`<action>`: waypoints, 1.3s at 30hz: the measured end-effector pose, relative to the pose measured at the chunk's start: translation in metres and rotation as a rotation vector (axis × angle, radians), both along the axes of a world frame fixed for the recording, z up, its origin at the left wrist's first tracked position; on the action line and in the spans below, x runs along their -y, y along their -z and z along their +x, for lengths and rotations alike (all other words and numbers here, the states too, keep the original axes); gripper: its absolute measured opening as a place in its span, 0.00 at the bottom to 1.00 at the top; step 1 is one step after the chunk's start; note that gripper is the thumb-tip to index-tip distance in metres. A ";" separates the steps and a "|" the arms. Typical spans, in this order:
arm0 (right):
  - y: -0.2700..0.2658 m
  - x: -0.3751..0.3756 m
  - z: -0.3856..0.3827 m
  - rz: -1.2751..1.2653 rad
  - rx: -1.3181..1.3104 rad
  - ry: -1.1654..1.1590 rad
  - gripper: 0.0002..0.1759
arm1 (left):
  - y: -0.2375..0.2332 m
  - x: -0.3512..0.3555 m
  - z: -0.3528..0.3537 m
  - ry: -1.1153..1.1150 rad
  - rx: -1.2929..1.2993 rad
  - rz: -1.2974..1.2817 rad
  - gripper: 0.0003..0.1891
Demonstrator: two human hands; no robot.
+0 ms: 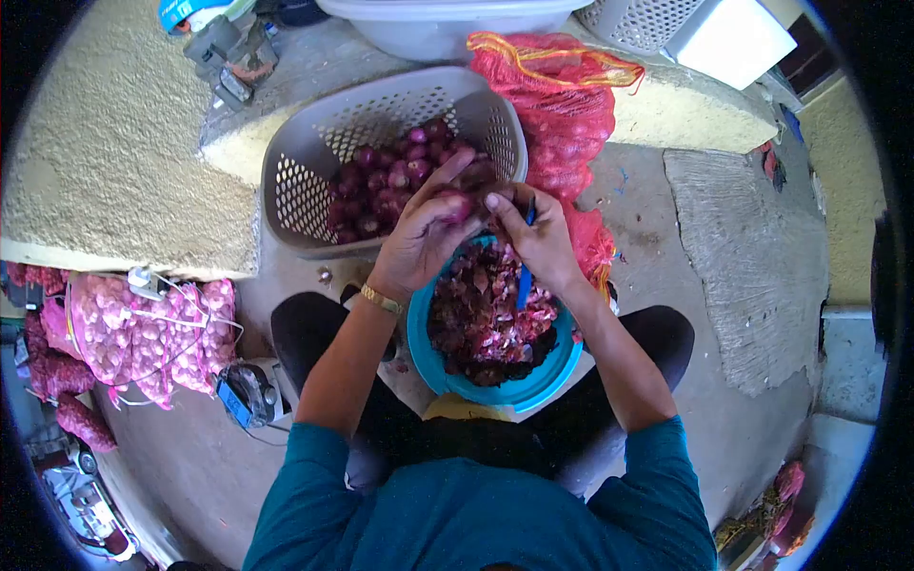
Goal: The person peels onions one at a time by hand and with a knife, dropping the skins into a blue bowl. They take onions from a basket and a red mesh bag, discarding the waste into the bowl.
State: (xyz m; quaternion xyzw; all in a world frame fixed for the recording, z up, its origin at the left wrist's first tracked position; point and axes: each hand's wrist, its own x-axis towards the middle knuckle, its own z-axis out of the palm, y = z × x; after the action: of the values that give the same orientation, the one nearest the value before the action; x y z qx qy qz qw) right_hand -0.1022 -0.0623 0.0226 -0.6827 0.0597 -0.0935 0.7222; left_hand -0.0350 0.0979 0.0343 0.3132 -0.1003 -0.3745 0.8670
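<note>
A red onion (455,206) lies in my left hand (424,233), whose fingers curl round it above the near right edge of the grey basket (286,238). My right hand (543,238) is just to the right, its thumb and forefinger pinched close to the onion, with a blue-handled tool (525,285) held in the palm and pointing down. Whatever lies between the right fingertips is too small to tell. Peeled-looking purple onions (386,181) fill part of the basket. Below both hands, a teal basin (419,347) holds onion skins (490,305).
Red mesh sacks of onions (562,124) stand right of the basket. A pale tub (409,29) sits on the ledge ahead. At the left are a pink mesh sack (143,324) and a small device (252,390) with a cable. My knees flank the basin.
</note>
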 end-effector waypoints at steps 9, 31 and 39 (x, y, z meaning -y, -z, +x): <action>0.069 0.026 -0.028 -1.019 -0.151 -0.175 0.17 | 0.058 0.005 0.037 -0.344 -0.449 -0.127 0.20; 0.124 0.053 -0.014 -0.618 -1.195 -0.911 0.43 | 0.095 0.276 0.214 0.520 1.547 1.474 0.19; 0.165 0.052 -0.024 -0.730 -0.921 -0.952 0.31 | 0.095 0.271 0.230 0.556 1.475 1.478 0.20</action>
State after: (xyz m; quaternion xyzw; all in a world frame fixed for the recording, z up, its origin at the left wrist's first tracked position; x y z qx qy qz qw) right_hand -0.1260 -0.1144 -0.1423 -0.8008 0.0194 0.5092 0.3147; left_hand 0.1952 -0.1735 -0.0606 0.8733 -0.4145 -0.2451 0.0741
